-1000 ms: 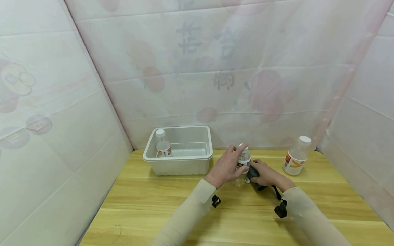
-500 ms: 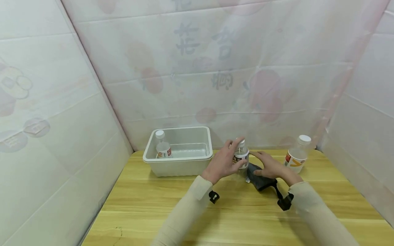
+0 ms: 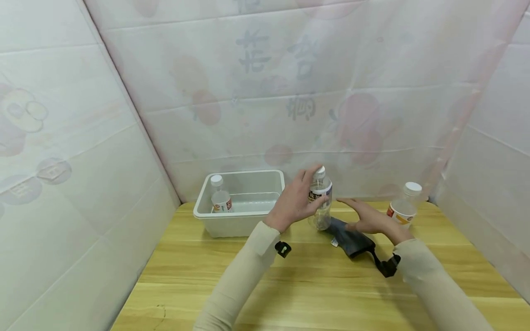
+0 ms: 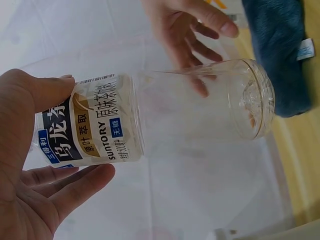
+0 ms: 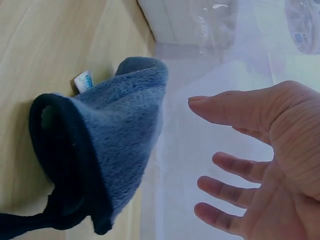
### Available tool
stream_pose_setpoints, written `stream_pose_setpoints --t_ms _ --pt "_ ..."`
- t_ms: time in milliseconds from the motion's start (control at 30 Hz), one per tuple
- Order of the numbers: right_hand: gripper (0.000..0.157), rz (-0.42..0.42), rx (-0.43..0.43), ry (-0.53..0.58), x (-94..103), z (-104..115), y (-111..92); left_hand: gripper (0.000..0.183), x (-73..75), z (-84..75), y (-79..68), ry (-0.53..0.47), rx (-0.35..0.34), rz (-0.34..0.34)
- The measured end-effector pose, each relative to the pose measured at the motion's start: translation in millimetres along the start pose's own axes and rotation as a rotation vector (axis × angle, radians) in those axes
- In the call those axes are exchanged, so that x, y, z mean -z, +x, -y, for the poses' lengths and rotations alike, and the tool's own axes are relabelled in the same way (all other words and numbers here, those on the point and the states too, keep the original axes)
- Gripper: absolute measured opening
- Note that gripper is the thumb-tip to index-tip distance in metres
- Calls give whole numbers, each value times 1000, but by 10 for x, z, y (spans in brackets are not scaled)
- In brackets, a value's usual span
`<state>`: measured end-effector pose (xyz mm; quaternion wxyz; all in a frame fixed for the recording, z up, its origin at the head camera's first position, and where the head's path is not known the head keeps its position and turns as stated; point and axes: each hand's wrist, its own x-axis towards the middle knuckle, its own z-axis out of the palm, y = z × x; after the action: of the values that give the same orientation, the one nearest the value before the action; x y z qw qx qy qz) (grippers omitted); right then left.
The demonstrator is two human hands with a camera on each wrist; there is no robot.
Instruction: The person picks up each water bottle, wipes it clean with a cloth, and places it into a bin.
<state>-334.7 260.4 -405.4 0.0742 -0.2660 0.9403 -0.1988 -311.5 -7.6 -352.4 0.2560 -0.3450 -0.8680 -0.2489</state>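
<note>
My left hand (image 3: pixel 293 202) grips a clear plastic bottle (image 3: pixel 320 219) around its label, thumb on one side and fingers on the other. It is white-capped, and the label (image 4: pixel 95 122) reads Suntory. No coloured drink shows inside. Upright in the head view, the bottle appears raised over the table. Below and to its right lies a dark blue-grey fabric pouch (image 3: pixel 352 241) with a black strap and a small white tag. The pouch's mouth gapes in the right wrist view. Above the pouch, my right hand (image 3: pixel 369 218) is spread, with nothing in its fingers.
A pale grey plastic tub (image 3: pixel 244 225) stands at the back left, with a white-capped bottle (image 3: pixel 221 200) inside. Another white-capped bottle (image 3: pixel 407 202) stands at the back right, partly behind the right hand. Fabric walls (image 3: pixel 265 128) bound the wooden table (image 3: pixel 314 294).
My left hand has lifted the bottle up and to the left, away from the pouch. My right hand has let go of the pouch and moved slightly right, its fingers spread.
</note>
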Motion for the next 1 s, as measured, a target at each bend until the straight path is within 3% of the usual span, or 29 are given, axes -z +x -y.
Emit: stream_pose_setpoints --t_ms 500,1000 --pt "83 46 -11 8 38 240 132 80 457 104 182 -7 -28 -69" --pt "89 103 65 25 20 550 378 79 769 299 192 55 44 -71"
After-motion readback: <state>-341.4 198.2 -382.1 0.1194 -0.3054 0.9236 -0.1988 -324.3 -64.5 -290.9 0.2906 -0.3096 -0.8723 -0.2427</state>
